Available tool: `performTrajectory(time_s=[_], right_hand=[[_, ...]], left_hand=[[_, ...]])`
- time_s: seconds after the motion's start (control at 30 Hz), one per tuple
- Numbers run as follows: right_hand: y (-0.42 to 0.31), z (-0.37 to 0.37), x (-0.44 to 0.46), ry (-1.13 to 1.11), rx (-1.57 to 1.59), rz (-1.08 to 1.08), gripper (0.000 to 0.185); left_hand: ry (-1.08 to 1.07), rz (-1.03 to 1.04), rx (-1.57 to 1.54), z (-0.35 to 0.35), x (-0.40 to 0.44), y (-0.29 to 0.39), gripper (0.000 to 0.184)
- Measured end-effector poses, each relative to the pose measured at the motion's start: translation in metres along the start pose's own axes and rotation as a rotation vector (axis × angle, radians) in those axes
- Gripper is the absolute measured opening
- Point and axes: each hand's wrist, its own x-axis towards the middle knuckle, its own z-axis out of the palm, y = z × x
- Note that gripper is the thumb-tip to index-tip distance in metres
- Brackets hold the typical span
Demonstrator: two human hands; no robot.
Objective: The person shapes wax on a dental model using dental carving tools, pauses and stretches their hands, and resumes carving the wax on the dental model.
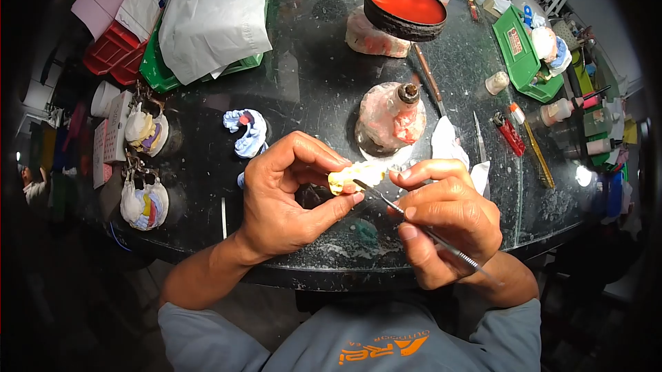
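My left hand (286,196) pinches a small pale-yellow dental piece (339,182) between thumb and fingers, above the front of the table. My right hand (455,210) grips a thin metal dental carver (448,243) with a ridged handle. Its tip reaches the yellow piece and appears to touch it. Just beyond my hands stands a wax-smeared burner (386,124) with a dark top. Left of it lies a light-blue, horseshoe-shaped dental model (249,136). Part of another blue piece is hidden behind my left hand.
A dark round pan of red wax (405,5) stands at the back. Several knives and brushes lie to the right, near a green box (518,62). Dental models on articulators (145,203) stand at left. A green tray (162,72) holds white paper (210,17).
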Motion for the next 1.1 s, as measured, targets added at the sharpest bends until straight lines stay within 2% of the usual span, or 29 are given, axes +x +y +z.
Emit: performTrajectory(time_s=[0.27, 0.43, 0.57, 0.73, 0.83, 0.97, 1.1], right_hand=[[-0.003, 0.0058, -0.0046, -0.003, 0.099, 0.041, 0.021], [-0.0054, 0.0035, -0.0082, -0.078, 0.133, 0.059, 0.021], [-0.0054, 0.0034, -0.0091, -0.078, 0.132, 0.073, 0.021], [-0.0025, 0.0104, -0.007, 0.031, 0.105, 0.054, 0.017], [-0.0034, 0.0101, -0.0055, 0.023, 0.096, 0.056, 0.017], [-0.0064, 0.0032, -0.0078, -0.093, 0.11, 0.092, 0.021], [-0.0053, 0.0046, -0.0069, -0.059, 0.098, 0.075, 0.02]], left_hand=[[-0.003, 0.151, 0.197, -0.0025, -0.001, -0.0033, 0.041], [-0.016, 0.251, 0.286, -0.0037, 0.0009, -0.0059, 0.041], [-0.014, 0.241, 0.286, -0.0038, 0.0009, -0.0059, 0.042], [-0.012, 0.237, 0.285, -0.0034, 0.0006, -0.0051, 0.041], [-0.015, 0.25, 0.298, -0.0038, 0.0004, -0.0054, 0.041], [-0.02, 0.257, 0.305, -0.0042, 0.0009, -0.0061, 0.041], [-0.023, 0.249, 0.306, -0.0046, 0.0006, -0.005, 0.041]])
